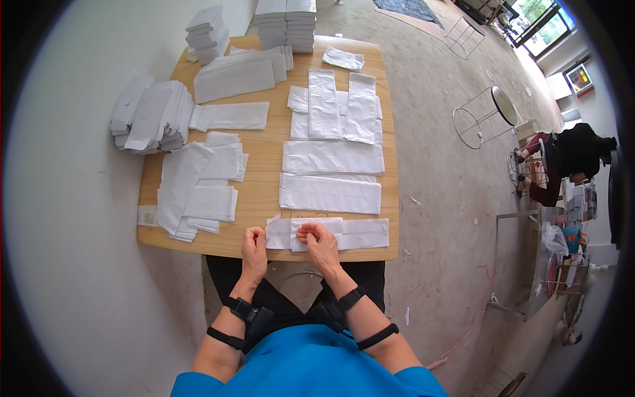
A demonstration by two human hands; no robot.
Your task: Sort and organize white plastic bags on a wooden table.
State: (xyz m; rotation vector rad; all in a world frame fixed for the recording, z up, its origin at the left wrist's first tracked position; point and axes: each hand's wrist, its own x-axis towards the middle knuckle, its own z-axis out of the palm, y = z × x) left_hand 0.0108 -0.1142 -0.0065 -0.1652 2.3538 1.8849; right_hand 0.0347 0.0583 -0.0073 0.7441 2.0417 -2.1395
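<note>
The person sits at a wooden bench (264, 165) with both forearms entering from the lower edge of the view. The left hand (254, 246) rests on the bench at its near edge, fingers curled loosely inward, its fingertips touching the left end of a flat white paper bag (357, 233) that lies lengthwise along that edge; whether it actually grips the paper cannot be told. The right hand (318, 239) lies just to the right of the left hand, directly on top of the same bag, with fingers bent and pinched together on a folded flap of the paper near the bag's middle. The remainder of the bag extends to the right of the right hand, flat on the bench. Just beyond the right hand, farther from the person, lie two more flat white bags (329, 192), one behind the other, and past those a cluster of narrower bags (337, 109) laid upright and overlapping. Beyond and to the left of the left hand sits a loose pile of folded white bags (198, 188). Farther left and away, a fanned stack (151, 118) hangs over the bench edge. Neat stacks (286, 23) stand at the far end of the bench.
</note>
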